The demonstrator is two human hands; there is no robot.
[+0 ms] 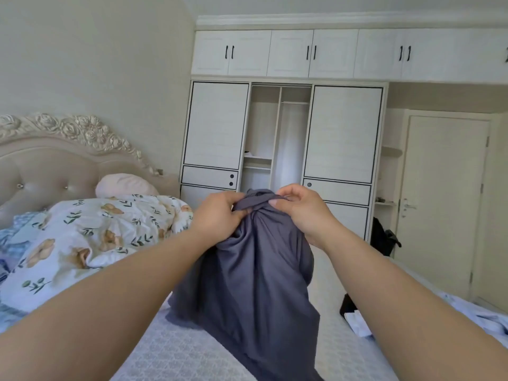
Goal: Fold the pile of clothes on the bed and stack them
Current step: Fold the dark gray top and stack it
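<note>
A dark grey garment (253,284) hangs in front of me above the bed (176,353), bunched at its top edge and trailing down onto the patterned sheet. My left hand (220,215) pinches the top edge on the left side. My right hand (305,213) grips the same bunched edge on the right, close beside the left. A white and black piece of clothing (354,317) lies on the bed to the right, partly hidden behind my right forearm. A pale blue cloth (478,314) lies at the bed's right edge.
A floral quilt (90,243) and a pink pillow (123,185) are heaped on the left by the tufted headboard (55,160). A white wardrobe (283,138) with an open middle section stands behind the bed. A closed door (445,204) is at right, with a dark bag (383,240) on the floor.
</note>
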